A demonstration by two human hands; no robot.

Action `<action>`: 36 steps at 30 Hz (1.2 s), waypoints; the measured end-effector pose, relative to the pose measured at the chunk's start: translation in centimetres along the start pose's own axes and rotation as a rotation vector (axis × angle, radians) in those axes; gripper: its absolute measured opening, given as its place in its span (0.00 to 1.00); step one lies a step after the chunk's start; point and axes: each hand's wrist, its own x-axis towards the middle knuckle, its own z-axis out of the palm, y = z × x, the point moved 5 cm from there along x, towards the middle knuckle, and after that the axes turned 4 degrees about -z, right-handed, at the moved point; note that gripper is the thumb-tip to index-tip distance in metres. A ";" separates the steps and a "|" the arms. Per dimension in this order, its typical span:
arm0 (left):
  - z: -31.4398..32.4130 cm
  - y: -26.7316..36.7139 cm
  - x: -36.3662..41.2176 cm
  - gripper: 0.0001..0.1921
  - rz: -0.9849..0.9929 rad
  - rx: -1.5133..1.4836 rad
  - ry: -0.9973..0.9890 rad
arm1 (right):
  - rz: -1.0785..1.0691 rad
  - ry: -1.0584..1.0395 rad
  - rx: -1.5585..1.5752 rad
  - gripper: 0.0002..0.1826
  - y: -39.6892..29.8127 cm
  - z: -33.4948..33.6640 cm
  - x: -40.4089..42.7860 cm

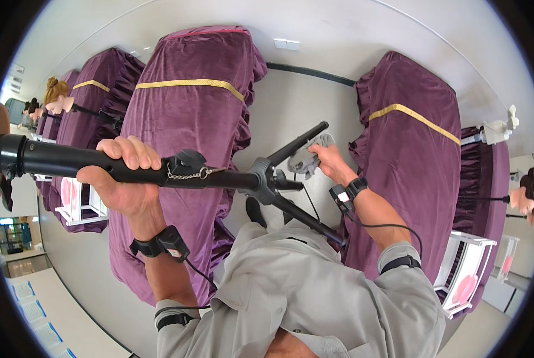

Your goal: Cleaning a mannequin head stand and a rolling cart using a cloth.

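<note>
My left hand is wrapped around the thick upper tube of a black metal tripod stand, which lies sideways across the view. A clamp knob with a small chain and pin sits on the tube just beyond my fingers. At the right end, the stand's legs spread out from a ribbed hub. My right hand holds a crumpled grey cloth beside the upper leg; whether the cloth touches the leg I cannot tell. Part of a skin-toned object shows at the far left, by the stand's head end.
Beds with purple velvet covers stand to the left and right. Mannequin heads on stands are at the far left and far right. White trolleys stand beside the outer beds. A wall with sockets runs behind.
</note>
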 end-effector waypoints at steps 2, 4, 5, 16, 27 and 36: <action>0.7 -0.8 0.0 0.33 -0.013 -0.010 -0.013 | 0.006 -0.040 0.035 0.14 0.7 0.2 -0.9; 1.6 -1.4 0.5 0.32 -0.005 -0.004 -0.028 | 0.000 -0.115 0.052 0.14 -0.2 2.4 -2.2; 2.0 -1.9 0.7 0.32 -0.004 -0.002 -0.031 | 0.017 -0.150 0.076 0.14 -0.4 3.3 -2.5; 5.4 -5.5 3.0 0.09 -0.032 0.020 0.271 | -0.419 -0.043 -0.144 0.10 -9.7 -0.2 -5.6; 7.2 -11.9 6.5 0.14 0.051 0.147 0.428 | -0.446 0.006 -0.323 0.14 -6.1 -8.6 -17.5; 8.5 -23.0 9.8 0.06 -0.253 0.286 0.104 | -0.347 0.334 -0.306 0.13 1.9 -19.2 -21.6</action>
